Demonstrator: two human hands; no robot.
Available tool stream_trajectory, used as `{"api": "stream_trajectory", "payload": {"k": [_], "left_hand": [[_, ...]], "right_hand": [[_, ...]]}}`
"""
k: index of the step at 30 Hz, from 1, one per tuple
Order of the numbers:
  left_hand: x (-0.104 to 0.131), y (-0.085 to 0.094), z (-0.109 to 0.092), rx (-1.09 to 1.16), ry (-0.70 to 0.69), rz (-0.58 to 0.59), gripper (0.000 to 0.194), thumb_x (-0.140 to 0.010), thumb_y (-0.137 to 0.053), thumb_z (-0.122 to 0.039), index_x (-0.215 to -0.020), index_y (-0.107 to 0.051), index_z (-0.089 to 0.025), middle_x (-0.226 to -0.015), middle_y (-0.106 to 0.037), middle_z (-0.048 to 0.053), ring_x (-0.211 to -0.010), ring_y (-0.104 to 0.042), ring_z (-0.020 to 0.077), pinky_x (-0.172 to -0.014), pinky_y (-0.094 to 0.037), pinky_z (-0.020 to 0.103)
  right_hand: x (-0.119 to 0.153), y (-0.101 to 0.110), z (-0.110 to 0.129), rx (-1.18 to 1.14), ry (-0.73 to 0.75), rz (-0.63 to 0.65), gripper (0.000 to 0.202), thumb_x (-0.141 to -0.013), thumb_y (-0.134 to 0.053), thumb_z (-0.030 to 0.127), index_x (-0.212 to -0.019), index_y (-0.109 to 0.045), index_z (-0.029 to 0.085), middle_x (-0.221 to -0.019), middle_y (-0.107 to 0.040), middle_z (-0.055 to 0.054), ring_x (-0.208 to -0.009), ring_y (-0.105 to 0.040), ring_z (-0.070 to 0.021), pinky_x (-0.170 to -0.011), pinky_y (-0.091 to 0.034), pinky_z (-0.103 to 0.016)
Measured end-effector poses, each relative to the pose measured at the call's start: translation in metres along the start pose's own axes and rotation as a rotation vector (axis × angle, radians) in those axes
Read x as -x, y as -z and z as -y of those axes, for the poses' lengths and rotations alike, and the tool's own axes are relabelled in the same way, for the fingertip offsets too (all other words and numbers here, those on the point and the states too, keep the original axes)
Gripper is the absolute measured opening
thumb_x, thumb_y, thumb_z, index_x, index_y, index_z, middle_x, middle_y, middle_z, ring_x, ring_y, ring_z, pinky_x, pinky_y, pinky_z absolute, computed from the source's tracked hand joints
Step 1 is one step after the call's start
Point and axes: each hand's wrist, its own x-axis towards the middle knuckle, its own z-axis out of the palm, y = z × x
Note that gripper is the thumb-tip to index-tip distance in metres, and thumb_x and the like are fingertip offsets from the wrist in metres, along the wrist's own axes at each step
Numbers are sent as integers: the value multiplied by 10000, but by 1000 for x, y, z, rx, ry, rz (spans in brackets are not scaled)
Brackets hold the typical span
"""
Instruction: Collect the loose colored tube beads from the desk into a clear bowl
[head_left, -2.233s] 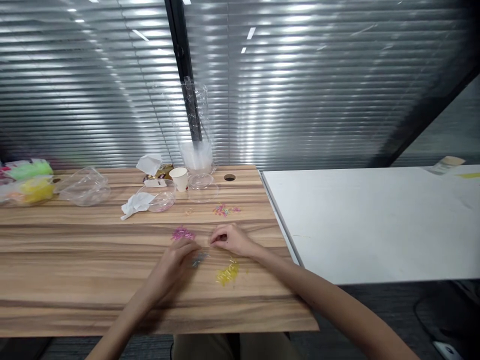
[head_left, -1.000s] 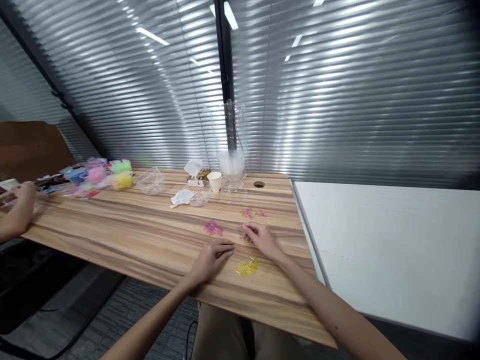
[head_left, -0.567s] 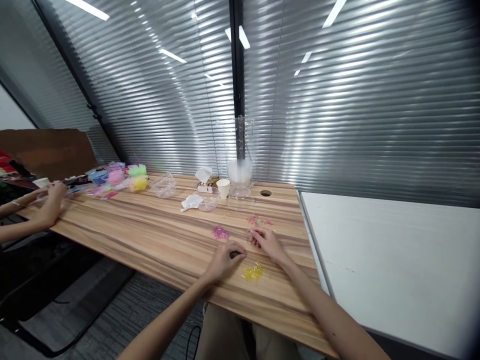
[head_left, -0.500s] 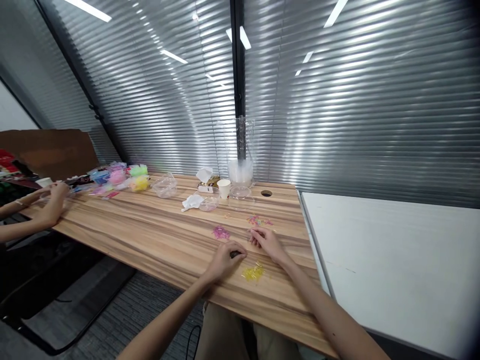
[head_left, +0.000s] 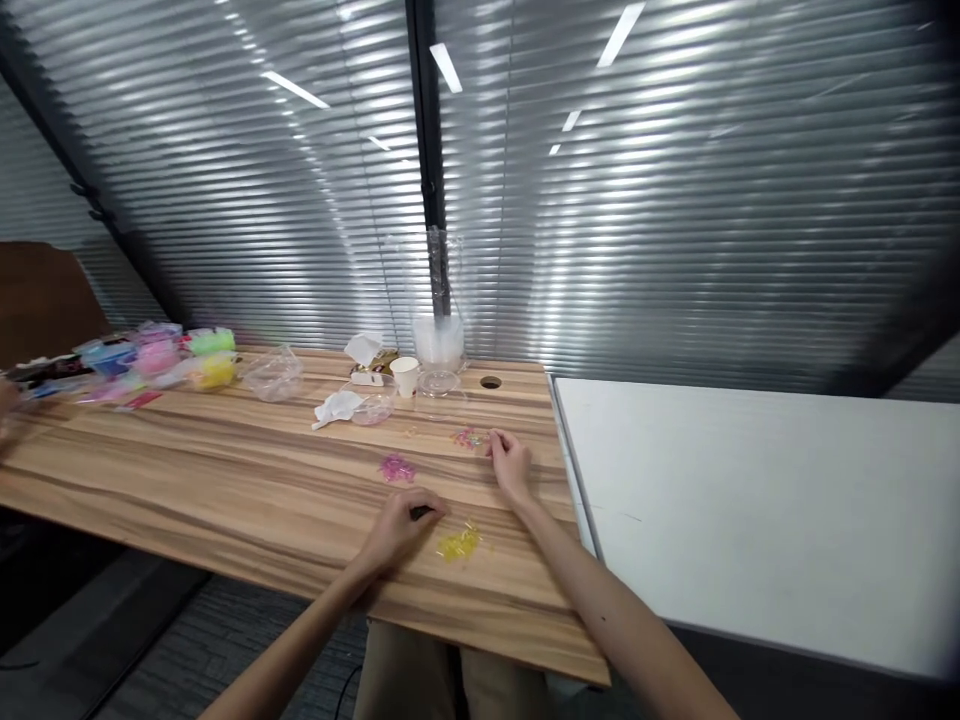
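My left hand (head_left: 405, 520) rests on the wooden table with thumb and fingertips pinched together; anything between them is too small to make out. Just right of its fingertips lies a pile of small yellow pieces (head_left: 459, 542). Beyond the hand sits a pile of pink-purple pieces (head_left: 397, 468). My right hand (head_left: 510, 460) is at the right edge of a mixed pile of pink and other coloured pieces (head_left: 469, 438). Its fingers are pinched too, and whatever they may hold is hidden.
Behind the piles stand a paper cup (head_left: 405, 376), a clear plastic container (head_left: 373, 405), a crumpled tissue (head_left: 337, 408) and a tall clear bag (head_left: 439, 342). Colourful packets (head_left: 156, 357) lie far left near another person's hand (head_left: 6, 400). A white table (head_left: 750, 500) adjoins on the right.
The camera view has turned right, so everything sits further left in it. My right hand has moved rightward to the mixed pile's edge, farther from my left hand, which stays pinched beside the yellow pile.
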Motion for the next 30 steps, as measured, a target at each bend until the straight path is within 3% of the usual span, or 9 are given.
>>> {"api": "stream_trajectory", "payload": {"k": [6,12,20,24,27,30], "left_hand": [[-1,2,-1,15,-9,22,159,-796,-562,-242,-776,-705,-176,-859,-724,52,-822,-647,186,-790,-501,319],[-7,2,-1,37,-49,47,152,-791,-552,-205,-785,-701,-175,-872,-722,51,-828,-647,183,-802,-496,318],[-26,-19,-7,106,-68,82,151,-782,-570,-231,-775,-707,-168,-852,-724,57,-825,-649,189,-795,-501,310],[-54,-10,2,152,25,40,231,-792,-566,-310,-896,-691,-145,-902,-723,73,-833,-661,202,-777,-521,316],[-88,-2,16,-38,-67,-67,234,-811,-510,-233,-943,-674,-130,-958,-705,93,-890,-643,211,-834,-498,349],[-116,-2,30,-162,-144,-75,285,-795,-437,-105,-948,-675,-139,-991,-687,96,-960,-610,214,-885,-459,368]], "right_hand": [[-6,2,-5,98,-6,43,310,-858,-402,310,-838,-660,140,-721,-671,-66,-655,-603,-186,-625,-452,-267],[-5,2,0,200,61,142,119,-734,-598,148,-798,-696,161,-853,-688,-64,-780,-613,-192,-724,-454,-272],[-8,-3,16,532,155,238,115,-784,-624,210,-829,-720,166,-889,-655,-76,-805,-594,-186,-705,-425,-247],[-12,-5,16,559,141,276,119,-801,-619,216,-840,-727,182,-905,-658,-56,-809,-598,-173,-710,-424,-236],[-11,-3,18,527,143,296,136,-812,-609,180,-877,-727,190,-940,-670,-50,-848,-601,-168,-747,-424,-232],[-10,1,22,504,168,333,151,-816,-603,173,-893,-730,202,-937,-671,-47,-838,-600,-167,-743,-423,-237]]}}
